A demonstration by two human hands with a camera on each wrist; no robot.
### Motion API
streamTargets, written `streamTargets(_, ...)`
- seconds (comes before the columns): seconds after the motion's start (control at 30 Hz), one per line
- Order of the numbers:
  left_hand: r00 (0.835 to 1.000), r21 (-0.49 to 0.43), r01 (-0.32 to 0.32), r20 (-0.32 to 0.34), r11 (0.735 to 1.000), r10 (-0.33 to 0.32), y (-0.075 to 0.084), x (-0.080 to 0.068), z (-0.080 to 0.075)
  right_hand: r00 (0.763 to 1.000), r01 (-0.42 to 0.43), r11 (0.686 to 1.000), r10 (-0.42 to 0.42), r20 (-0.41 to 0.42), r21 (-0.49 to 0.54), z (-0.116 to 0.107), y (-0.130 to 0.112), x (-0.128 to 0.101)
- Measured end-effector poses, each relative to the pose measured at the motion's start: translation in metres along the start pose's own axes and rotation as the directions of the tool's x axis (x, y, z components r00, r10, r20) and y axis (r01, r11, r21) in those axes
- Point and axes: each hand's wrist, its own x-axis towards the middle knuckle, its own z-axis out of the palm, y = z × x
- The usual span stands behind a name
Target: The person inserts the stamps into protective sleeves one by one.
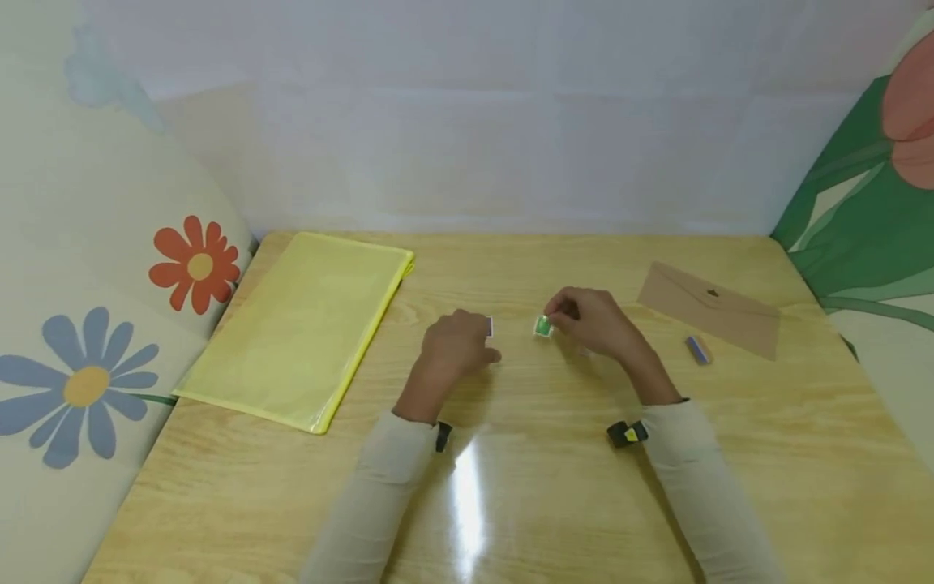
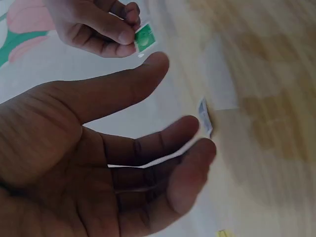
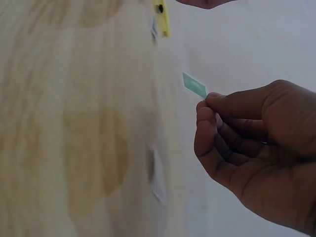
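A small green postage stamp with a white border (image 1: pixel 542 326) is pinched by one corner between the thumb and fingertips of my right hand (image 1: pixel 594 320), above the table. In the left wrist view the green stamp (image 2: pixel 145 38) shows its printed face. My left hand (image 1: pixel 454 345) hovers with thumb and fingers apart and loosely bent, holding nothing. Just beyond its fingertips a second stamp, bluish-purple with a white edge (image 2: pixel 204 117), lies on the table, partly covered by the hand in the head view. Near my right hand lies a small whitish piece (image 3: pixel 158 177); its kind is unclear.
A yellow zip folder (image 1: pixel 292 332) lies flat at the left of the wooden table (image 1: pixel 554 503). Toward the right are a brown envelope (image 1: pixel 708 312) and a small blue-and-tan eraser-like block (image 1: pixel 697 350). A white wall covering (image 1: pixel 467 154) rises behind the table.
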Motion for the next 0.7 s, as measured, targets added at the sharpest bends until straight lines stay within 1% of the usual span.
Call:
streamTargets(0.07, 1.0, 0.055, 0.022, 0.02, 0.998, -0.023, 0.0, 0.002, 0.005, 0.999, -0.025, 0.999, 0.026, 0.025, -0.029, 0.007, 0.005, 0.004)
streamTargets(0.17, 0.998, 0.114, 0.054, 0.035, 0.992, -0.059, 0.001, 0.005, 0.01, 0.998, -0.035, 0.996, 0.039, 0.044, -0.079, 0.013, 0.007, 0.007)
streamTargets(0.23, 0.998, 0.142, 0.058, 0.012, 0.988, -0.06, 0.002, 0.006, 0.012, 0.998, -0.028, 0.993, 0.034, 0.051, -0.112, 0.013, 0.006, 0.008)
streamTargets(0.3, 0.999, 0.154, 0.05, -0.015, 0.987, -0.048, 0.002, 0.006, 0.013, 0.999, -0.011, 0.989, 0.018, 0.043, -0.146, 0.012, 0.005, 0.007)
streamTargets(0.4, 0.999, 0.147, 0.035, -0.037, 0.988, -0.029, -0.001, 0.005, 0.013, 1.0, 0.018, 0.983, -0.015, 0.021, -0.183, 0.011, -0.001, 0.009)
streamTargets(0.5, 1.0, 0.121, 0.018, -0.021, 0.992, -0.016, -0.006, 0.006, 0.012, 0.998, 0.067, 0.981, -0.065, 0.018, -0.185, 0.014, -0.011, 0.016)
streamTargets(0.6, 1.0, 0.075, 0.01, 0.014, 0.997, -0.011, -0.013, 0.009, 0.01, 0.991, 0.125, 0.979, -0.117, 0.057, -0.163, 0.026, -0.023, 0.027)
streamTargets(0.7, 0.999, 0.024, 0.018, 0.036, 1.0, -0.019, -0.021, 0.011, 0.006, 0.984, 0.153, 0.978, -0.138, 0.112, -0.139, 0.042, -0.032, 0.04)
